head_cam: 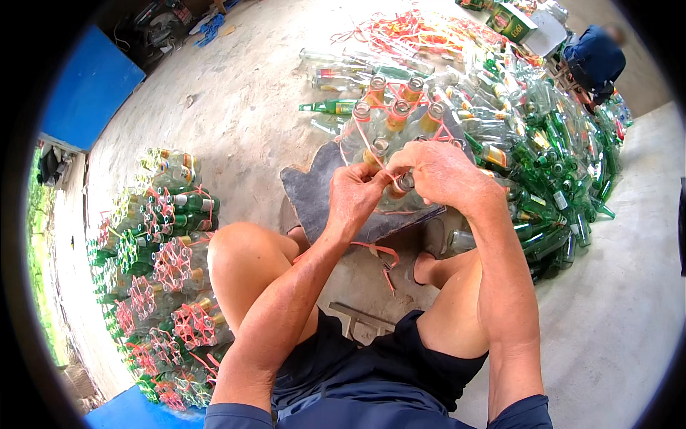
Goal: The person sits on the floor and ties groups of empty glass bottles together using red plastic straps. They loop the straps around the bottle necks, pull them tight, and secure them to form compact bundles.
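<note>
A cluster of clear glass bottles (401,122) stands upright between my knees, necks up, with pink plastic strap (366,131) wound around and between the necks. My left hand (353,195) pinches the strap at the near side of the cluster. Touching it there, my right hand (447,174) curls over the near necks and grips the same strap by a bottle mouth (405,181). The right hand hides some of the necks behind it. Beneath the bottles lies a dark grey board (311,185) with ragged edges.
Loose green and clear bottles (557,139) are heaped at the right. Strapped bottle bundles (174,263) are stacked at the left. Tangled straps (418,32) lie at the back, and a strap piece (383,257) is on the floor. A person (595,61) sits at the far right.
</note>
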Tool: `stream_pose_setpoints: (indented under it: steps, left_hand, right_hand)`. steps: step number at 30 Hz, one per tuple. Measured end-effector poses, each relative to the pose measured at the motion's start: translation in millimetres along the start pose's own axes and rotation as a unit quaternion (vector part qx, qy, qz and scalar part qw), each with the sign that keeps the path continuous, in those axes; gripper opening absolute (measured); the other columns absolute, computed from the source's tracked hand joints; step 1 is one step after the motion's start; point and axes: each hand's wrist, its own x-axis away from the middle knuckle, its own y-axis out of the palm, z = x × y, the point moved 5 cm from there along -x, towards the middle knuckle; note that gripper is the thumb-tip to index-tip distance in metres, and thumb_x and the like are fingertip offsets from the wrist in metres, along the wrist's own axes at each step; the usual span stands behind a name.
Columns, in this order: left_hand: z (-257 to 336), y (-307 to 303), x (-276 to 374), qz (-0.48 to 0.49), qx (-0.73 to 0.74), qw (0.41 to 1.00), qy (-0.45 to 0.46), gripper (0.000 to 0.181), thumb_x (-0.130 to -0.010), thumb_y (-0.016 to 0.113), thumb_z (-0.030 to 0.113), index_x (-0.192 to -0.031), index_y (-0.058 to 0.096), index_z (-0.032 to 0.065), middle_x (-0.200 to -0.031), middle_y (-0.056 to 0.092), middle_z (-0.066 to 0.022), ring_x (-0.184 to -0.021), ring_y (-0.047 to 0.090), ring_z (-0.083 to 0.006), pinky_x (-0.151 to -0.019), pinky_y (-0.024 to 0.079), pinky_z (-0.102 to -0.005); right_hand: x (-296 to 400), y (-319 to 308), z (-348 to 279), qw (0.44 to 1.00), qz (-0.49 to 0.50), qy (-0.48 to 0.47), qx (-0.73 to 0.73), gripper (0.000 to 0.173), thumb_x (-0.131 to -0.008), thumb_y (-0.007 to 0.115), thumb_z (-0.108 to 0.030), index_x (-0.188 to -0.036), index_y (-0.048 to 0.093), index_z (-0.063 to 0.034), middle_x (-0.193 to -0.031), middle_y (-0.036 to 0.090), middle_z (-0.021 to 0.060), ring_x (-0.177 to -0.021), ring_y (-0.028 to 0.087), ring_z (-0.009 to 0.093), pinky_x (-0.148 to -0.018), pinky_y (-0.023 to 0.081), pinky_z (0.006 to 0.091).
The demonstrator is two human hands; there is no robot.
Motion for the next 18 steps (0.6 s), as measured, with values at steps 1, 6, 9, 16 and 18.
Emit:
stream_pose_setpoints:
  steps: [1,6,9,16,18]
  left_hand:
    - [0,0,0,-0.002,-0.002,1.000,-0.003,0.042,-0.098,0.084,0.037,-0.094,0.081,-0.0046,-0.073,0.061,0.0075,-0.068,0.045,-0.0031,-0.056,0.036,-0.0274]
    - [-9,2,-4,0.009,0.001,1.000,0.002,0.039,-0.100,0.082,0.035,-0.097,0.083,-0.0036,-0.072,0.061,0.0077,-0.069,0.045,-0.0032,-0.057,0.037,-0.0275]
    - [-9,5,-6,0.013,0.010,1.000,0.002,0.037,-0.100,0.081,0.033,-0.098,0.083,-0.0034,-0.073,0.063,0.0075,-0.069,0.047,-0.0031,-0.057,0.039,-0.0275]
    - [0,3,-2,0.010,-0.012,1.000,0.002,0.041,-0.098,0.083,0.037,-0.098,0.081,-0.0042,-0.073,0.067,0.0039,-0.070,0.051,-0.0036,-0.058,0.042,-0.0283]
    - [4,3,-1,0.006,-0.013,1.000,-0.002,0.039,-0.098,0.083,0.036,-0.098,0.081,-0.0033,-0.074,0.068,0.0038,-0.070,0.051,-0.0034,-0.058,0.042,-0.0282]
  right_hand:
    - [-1,0,0,1.000,-0.009,0.008,-0.001,0.034,-0.086,0.064,0.001,-0.112,0.078,-0.0146,-0.104,0.077,0.0130,-0.098,0.074,0.034,-0.083,0.058,0.0447]
    - [-1,2,2,1.000,0.006,-0.024,0.014,0.039,-0.088,0.053,0.005,-0.112,0.077,-0.0143,-0.108,0.074,0.0140,-0.101,0.071,0.037,-0.086,0.057,0.0473]
    - [0,1,0,0.999,0.014,-0.026,0.031,0.035,-0.088,0.053,0.005,-0.108,0.075,-0.0137,-0.108,0.074,0.0145,-0.104,0.070,0.040,-0.088,0.056,0.0491]
    - [1,-2,-5,0.993,0.031,-0.036,0.106,0.020,-0.091,0.062,-0.003,-0.103,0.071,-0.0155,-0.104,0.071,0.0133,-0.103,0.070,0.040,-0.086,0.055,0.0508]
    - [1,-6,-10,0.991,0.021,-0.038,0.125,0.022,-0.091,0.059,-0.001,-0.104,0.070,-0.0150,-0.104,0.070,0.0138,-0.104,0.069,0.040,-0.087,0.055,0.0510]
